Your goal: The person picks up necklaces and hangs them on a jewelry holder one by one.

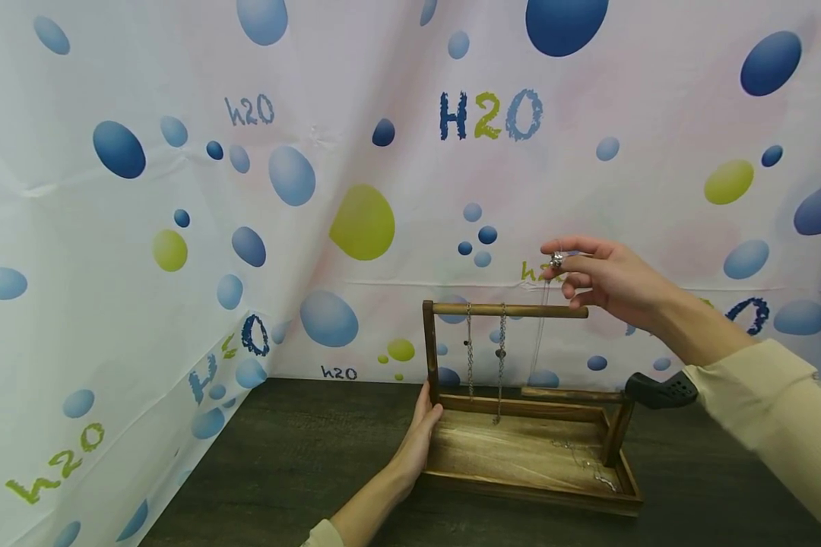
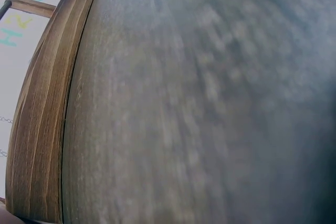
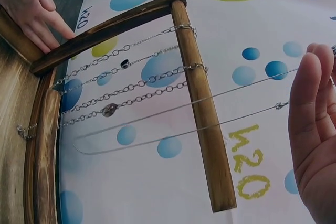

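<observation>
High over the free end of the wooden jewelry stand (image 1: 534,501), my right hand (image 1: 609,277) pinches a thin silver chain necklace (image 3: 239,83). Its long loop hangs down from the fingers beside the upper bar (image 1: 550,311), and a small silver piece (image 1: 556,260) shows at the fingertips. Two thicker chain necklaces hang over that bar, one (image 1: 470,349) nearer the post, the other (image 1: 502,353) with a round pendant. My left hand (image 1: 413,448) rests against the stand's left end, fingers straight by the base of the post (image 1: 430,349); the left wrist view barely catches it.
A lower bar (image 1: 575,395) stands on a short post at the right. Thin jewelry (image 1: 603,479) lies in the tray's right end. The dark wood tabletop (image 1: 301,448) spreads around the stand, and a printed curtain (image 1: 410,175) hangs behind.
</observation>
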A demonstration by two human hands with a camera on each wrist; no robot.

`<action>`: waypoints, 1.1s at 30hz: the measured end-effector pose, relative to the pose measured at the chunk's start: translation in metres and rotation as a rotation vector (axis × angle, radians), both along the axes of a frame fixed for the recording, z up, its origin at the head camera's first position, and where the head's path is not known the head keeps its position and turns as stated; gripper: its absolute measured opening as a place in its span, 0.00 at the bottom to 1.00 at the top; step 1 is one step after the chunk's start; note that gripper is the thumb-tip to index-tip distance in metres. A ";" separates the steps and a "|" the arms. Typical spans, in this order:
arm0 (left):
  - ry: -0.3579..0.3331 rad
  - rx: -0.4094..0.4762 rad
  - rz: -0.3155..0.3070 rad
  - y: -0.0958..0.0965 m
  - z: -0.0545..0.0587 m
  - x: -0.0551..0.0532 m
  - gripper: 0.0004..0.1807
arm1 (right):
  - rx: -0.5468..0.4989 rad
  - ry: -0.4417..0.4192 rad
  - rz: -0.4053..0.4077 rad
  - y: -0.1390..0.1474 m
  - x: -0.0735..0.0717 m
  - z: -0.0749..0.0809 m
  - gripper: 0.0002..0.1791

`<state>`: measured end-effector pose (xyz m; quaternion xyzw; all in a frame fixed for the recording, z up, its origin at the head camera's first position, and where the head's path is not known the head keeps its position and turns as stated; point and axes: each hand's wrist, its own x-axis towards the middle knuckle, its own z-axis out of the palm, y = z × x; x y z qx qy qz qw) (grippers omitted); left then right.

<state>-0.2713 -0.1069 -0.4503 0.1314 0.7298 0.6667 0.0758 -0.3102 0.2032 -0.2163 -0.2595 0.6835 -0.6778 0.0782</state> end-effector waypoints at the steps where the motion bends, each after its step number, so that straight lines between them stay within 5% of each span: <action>1: 0.000 0.001 0.000 0.000 0.000 0.000 0.42 | 0.002 0.000 -0.005 0.001 0.000 -0.001 0.14; 33: 0.000 0.005 -0.002 0.000 -0.002 -0.003 0.42 | -0.040 0.002 -0.050 0.049 -0.005 -0.012 0.16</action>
